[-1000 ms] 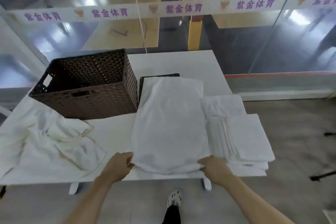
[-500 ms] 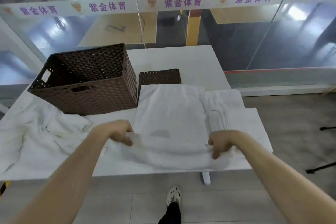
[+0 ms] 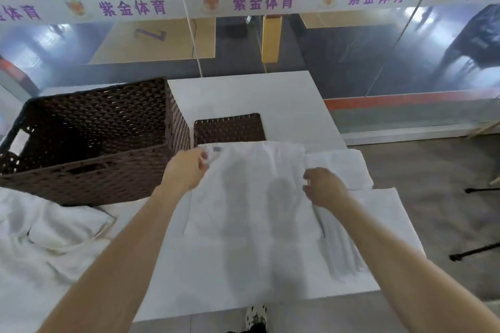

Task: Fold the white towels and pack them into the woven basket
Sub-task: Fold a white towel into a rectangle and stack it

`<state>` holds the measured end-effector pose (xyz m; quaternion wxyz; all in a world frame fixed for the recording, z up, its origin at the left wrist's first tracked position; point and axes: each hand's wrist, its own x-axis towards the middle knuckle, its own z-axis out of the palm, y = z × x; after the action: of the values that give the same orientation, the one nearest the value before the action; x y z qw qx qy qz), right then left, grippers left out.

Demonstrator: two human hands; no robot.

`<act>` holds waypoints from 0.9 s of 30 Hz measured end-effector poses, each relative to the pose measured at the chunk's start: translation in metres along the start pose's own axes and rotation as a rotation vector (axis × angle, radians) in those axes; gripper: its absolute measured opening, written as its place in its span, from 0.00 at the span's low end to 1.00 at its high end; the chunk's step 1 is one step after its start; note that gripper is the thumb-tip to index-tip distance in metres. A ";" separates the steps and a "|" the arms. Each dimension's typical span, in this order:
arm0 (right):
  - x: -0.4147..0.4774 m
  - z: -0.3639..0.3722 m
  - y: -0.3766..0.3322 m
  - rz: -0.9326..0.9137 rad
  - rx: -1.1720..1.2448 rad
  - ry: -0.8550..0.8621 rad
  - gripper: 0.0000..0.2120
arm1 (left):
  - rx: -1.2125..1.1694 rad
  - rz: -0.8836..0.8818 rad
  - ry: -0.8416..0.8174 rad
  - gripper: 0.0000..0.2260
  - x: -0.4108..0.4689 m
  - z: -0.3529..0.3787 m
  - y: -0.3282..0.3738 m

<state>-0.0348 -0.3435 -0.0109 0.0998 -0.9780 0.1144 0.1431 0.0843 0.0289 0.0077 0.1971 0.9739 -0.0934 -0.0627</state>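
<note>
Left grip: left hand [image 3: 186,170] pinches the far left corner of the towel [image 3: 251,197], fingers closed on the cloth right by a small tag.
Right grip: right hand [image 3: 323,186] is clamped on the towel's right edge, knuckles up, fingers curled under the cloth.
Towel: white, held between both hands over the middle of the counter [image 3: 243,94], its far edge raised and lapping the near side of the lid [image 3: 230,127]; the near part lies flat toward the counter's near edge.
Basket: the big brown woven basket [image 3: 89,138] stands at the far left of the counter, open at the top, nothing visible inside, a handle slot in its near wall; it is just left of the left hand.
Lid: a flat brown woven piece beside the basket's right wall, partly covered by the towel.
Folded towels: a white stack [image 3: 349,167] along the counter's right edge, right beside the right hand, with more layered edges showing below the right wrist.
Loose towels: a crumpled white heap [image 3: 54,227] at the counter's near left corner, in front of the basket.
Shoe: a white spotted shoe [image 3: 257,319] on the floor below the near edge.
</note>
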 end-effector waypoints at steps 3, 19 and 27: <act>-0.025 0.082 -0.001 -0.054 -0.031 -0.091 0.17 | 0.004 -0.245 -0.150 0.12 -0.035 0.071 -0.043; -0.078 0.186 0.026 -0.174 -0.016 -0.012 0.32 | -0.749 -0.863 -0.214 0.09 -0.135 0.157 -0.139; -0.137 0.194 0.033 -0.200 0.012 -0.092 0.34 | -0.605 -0.939 -0.182 0.09 -0.191 0.159 -0.131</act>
<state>-0.2211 -0.3036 -0.1571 0.1247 -0.9763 0.0124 0.1764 -0.1065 0.1272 -0.1736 0.4096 0.8018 0.3554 -0.2512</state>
